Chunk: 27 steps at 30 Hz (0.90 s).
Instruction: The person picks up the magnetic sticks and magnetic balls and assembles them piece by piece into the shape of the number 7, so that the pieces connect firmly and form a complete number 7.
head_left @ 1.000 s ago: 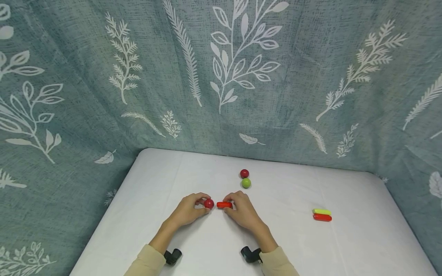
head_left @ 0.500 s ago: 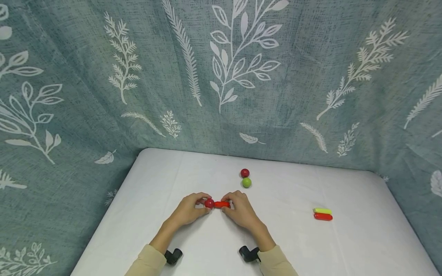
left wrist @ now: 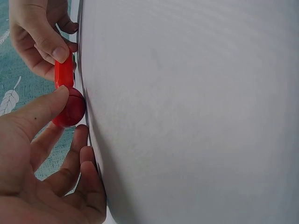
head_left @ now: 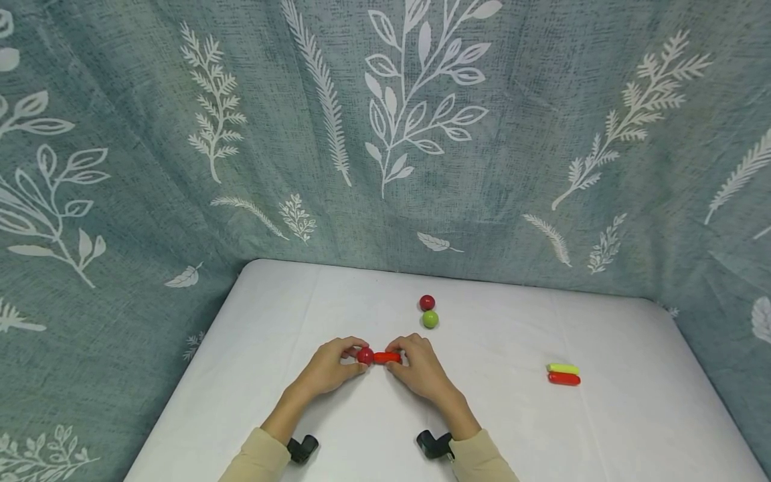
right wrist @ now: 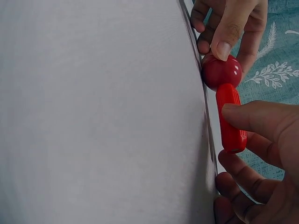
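Observation:
My left hand (head_left: 328,365) pinches a shiny dark red ball (right wrist: 221,73) between thumb and fingers. From the other side, my right hand (head_left: 423,366) grips a short bright red stick with ribbed ends (right wrist: 231,121), thumb laid along its side. The stick's end meets the ball in both wrist views, and the two lie in one line, ball on the left. In the left wrist view the ball (left wrist: 73,108) shows beneath my left thumb, with part of it covered.
Beyond my hands on the white table (head_left: 482,415) sit a second red ball (head_left: 427,302) and a green ball (head_left: 430,319), side by side. Off to the right lie a yellow-green stick (head_left: 563,368) and another red stick (head_left: 564,379). A patterned teal curtain (head_left: 337,221) hangs behind the table.
My right hand has moved slightly left with the red stick, closing the small gap to the red ball. Over the last half second both hands have stayed nearly still.

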Tool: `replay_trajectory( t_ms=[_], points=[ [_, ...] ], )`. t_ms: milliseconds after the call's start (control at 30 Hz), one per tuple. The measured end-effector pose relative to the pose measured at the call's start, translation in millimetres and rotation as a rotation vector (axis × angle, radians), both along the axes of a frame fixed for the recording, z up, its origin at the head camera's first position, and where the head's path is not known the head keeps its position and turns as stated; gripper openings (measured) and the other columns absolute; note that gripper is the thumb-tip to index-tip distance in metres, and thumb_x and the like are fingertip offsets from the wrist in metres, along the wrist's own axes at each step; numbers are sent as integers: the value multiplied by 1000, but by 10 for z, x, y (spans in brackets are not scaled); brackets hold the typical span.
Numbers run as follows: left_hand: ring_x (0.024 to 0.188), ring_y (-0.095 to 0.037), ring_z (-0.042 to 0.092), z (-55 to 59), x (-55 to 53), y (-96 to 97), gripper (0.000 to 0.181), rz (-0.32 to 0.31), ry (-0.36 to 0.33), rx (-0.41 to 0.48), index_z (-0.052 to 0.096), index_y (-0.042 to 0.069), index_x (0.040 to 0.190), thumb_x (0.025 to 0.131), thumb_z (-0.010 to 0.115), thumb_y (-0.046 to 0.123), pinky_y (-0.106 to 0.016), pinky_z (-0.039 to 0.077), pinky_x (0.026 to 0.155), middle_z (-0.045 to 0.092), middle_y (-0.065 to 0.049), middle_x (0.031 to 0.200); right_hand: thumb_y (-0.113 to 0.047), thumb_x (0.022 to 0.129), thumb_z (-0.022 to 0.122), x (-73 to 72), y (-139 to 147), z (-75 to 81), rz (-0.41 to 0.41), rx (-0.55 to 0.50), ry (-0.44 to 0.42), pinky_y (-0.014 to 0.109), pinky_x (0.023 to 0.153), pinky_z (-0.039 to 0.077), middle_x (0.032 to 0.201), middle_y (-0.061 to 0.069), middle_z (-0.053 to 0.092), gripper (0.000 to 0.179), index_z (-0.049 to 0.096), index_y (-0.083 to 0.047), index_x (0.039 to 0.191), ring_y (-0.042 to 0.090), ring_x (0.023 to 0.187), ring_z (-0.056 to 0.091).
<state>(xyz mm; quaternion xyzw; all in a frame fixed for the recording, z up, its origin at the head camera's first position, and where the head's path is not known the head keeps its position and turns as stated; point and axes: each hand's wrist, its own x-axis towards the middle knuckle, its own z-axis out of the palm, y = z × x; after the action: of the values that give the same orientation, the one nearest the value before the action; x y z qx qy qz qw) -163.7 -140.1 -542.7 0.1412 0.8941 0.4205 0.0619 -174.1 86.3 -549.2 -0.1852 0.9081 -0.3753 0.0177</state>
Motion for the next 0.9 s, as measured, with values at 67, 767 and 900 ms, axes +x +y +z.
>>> replay_trajectory(
  t_ms=[67, 767, 900],
  points=[
    [101, -25, 60, -4, -1, -2, 33, -1, -1, -1, 70, 16, 120, 88, 78, 18, -48, 49, 85, 69, -1, 103, -14, 86, 79, 2, 2, 3, 1, -2, 0, 34, 74, 42, 95, -4, 56, 17, 71, -17, 102, 16, 89, 47],
    [99, -24, 58, -23, -8, -5, 35, 9, -10, 5, 70, 15, 120, 87, 80, 20, -46, 48, 82, 69, 0, 104, -10, 88, 76, 18, 204, 103, -79, -116, -10, 39, 79, 46, 104, 3, 61, 17, 72, -11, 105, 20, 92, 54],
    [99, -23, 58, -25, -6, -4, 36, 11, -10, 5, 70, 15, 121, 87, 80, 20, -45, 48, 81, 68, 0, 105, -10, 88, 78, -1, 268, 111, -115, -136, 7, 39, 79, 46, 105, 3, 61, 18, 72, -12, 105, 19, 91, 54]
  ],
)
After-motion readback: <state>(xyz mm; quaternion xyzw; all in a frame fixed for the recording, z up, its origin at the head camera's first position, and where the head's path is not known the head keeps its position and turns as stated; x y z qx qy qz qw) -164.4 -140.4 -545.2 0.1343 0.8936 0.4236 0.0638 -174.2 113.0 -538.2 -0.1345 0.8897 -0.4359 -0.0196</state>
